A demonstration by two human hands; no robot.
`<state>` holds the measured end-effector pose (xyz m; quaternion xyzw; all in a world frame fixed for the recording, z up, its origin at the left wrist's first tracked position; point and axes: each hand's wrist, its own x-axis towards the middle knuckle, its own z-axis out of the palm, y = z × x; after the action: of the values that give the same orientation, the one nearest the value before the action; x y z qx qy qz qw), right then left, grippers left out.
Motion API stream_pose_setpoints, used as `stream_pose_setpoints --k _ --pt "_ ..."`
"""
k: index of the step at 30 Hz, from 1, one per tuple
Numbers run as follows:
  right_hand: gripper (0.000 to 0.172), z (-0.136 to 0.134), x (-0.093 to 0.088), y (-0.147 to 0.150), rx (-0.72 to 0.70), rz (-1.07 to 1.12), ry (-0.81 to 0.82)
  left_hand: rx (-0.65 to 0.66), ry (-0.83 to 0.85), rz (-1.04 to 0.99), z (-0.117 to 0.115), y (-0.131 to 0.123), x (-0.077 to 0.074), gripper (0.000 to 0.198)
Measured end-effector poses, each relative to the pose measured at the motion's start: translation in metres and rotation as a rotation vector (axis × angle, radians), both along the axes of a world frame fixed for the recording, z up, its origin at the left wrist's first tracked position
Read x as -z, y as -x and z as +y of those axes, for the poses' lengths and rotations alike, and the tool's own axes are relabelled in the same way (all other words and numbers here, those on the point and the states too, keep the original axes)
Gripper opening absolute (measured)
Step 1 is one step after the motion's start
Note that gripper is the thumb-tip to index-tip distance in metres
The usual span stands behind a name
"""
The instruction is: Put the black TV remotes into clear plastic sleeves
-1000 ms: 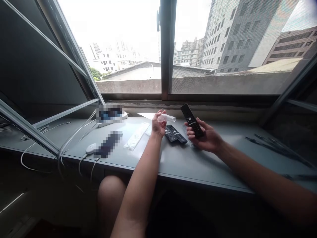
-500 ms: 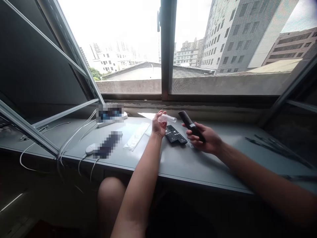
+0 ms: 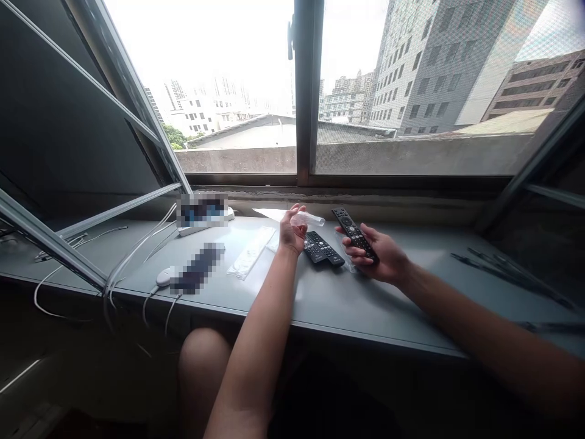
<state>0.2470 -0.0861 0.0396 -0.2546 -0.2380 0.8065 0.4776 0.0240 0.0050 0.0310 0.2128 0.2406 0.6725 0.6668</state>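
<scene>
My right hand (image 3: pixel 381 256) grips a black remote control (image 3: pixel 353 233), held low over the grey desk (image 3: pixel 292 292) with its buttons facing up. My left hand (image 3: pixel 291 230) is raised beside it, fingers curled around a clear plastic sleeve (image 3: pixel 309 218) that sticks out to the right. Two more black remotes (image 3: pixel 323 247) lie side by side on the desk between my hands. A crumpled clear wrapper (image 3: pixel 346 259) rests under my right hand.
A flat clear bag (image 3: pixel 253 251) lies left of my left hand. Further left are a blurred dark object (image 3: pixel 197 267), a white mouse (image 3: pixel 163 277), white cables (image 3: pixel 132 256) and a white power strip (image 3: pixel 203 221). Thin dark rods (image 3: pixel 512 274) lie at the right. A window runs behind the desk.
My right hand has tilted the remote down from upright to nearly flat and turned it, so its button face shows again. My left hand has stayed in place with the sleeve.
</scene>
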Motion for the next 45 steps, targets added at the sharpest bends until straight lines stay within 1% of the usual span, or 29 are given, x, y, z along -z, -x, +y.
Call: stream_pose_setpoints --k 2,5,8,10,12,14,16,19,22,26,31,34,37,40,42,45 --pt "0.040 -0.0006 0.0003 0.0002 -0.010 0.015 -0.014 -0.002 0.001 0.001 0.0001 0.0001 -0.0001 0.025" --pt "0.040 -0.0017 -0.0013 0.0013 0.025 0.049 -0.019 -0.001 0.003 -0.002 0.0000 0.0003 0.0002 0.025" --pt "0.036 -0.0016 -0.0036 0.0003 0.057 0.061 0.048 -0.003 -0.002 -0.002 0.0001 0.0005 0.0008 0.027" --pt "0.032 -0.0007 -0.0040 -0.0016 0.062 0.024 0.108 -0.005 -0.001 -0.001 0.0005 0.0004 0.0010 0.026" --pt "0.030 0.0003 -0.0034 -0.0034 0.066 -0.010 0.135 -0.005 0.002 -0.002 0.0009 0.0003 0.0011 0.025" --pt "0.029 0.0009 -0.0024 -0.0040 0.072 -0.020 0.115 -0.003 0.005 -0.001 0.0010 0.0002 0.0009 0.025" --pt "0.032 0.0007 -0.0017 -0.0033 0.063 -0.009 0.071 -0.001 0.007 0.001 0.0008 0.0001 0.0008 0.025" --pt "0.038 -0.0006 -0.0012 -0.0011 0.003 0.016 0.007 0.000 0.008 0.005 0.0002 0.0001 0.0009 0.026" --pt "0.038 -0.0025 -0.0014 0.0015 -0.033 0.029 -0.021 -0.003 0.004 0.007 0.0001 0.0001 0.0014 0.027" --pt "0.036 -0.0041 -0.0029 0.0044 0.021 0.045 -0.010 -0.002 0.005 0.002 0.0005 -0.0001 0.0017 0.026" --pt "0.032 -0.0009 -0.0034 0.0026 0.091 0.013 0.088 0.003 0.004 0.010 0.0001 0.0001 0.0006 0.023" --pt "0.032 0.0017 -0.0016 -0.0001 0.078 0.017 0.063 0.001 0.004 0.013 -0.0006 0.0002 0.0000 0.024" --pt "0.037 0.0016 -0.0002 -0.0008 0.037 0.028 0.006 0.001 0.002 0.018 -0.0007 0.0002 0.0004 0.025" --pt "0.037 -0.0007 -0.0003 0.0007 0.026 0.037 -0.029 0.002 0.001 0.019 -0.0001 0.0000 0.0013 0.026" --pt "0.036 -0.0021 -0.0010 0.0016 0.039 0.048 -0.019 0.001 0.000 0.021 0.0002 -0.0001 0.0015 0.026" --pt "0.031 -0.0029 -0.0021 0.0019 0.056 0.025 0.037 0.001 0.002 0.027 -0.0001 -0.0002 0.0009 0.026"
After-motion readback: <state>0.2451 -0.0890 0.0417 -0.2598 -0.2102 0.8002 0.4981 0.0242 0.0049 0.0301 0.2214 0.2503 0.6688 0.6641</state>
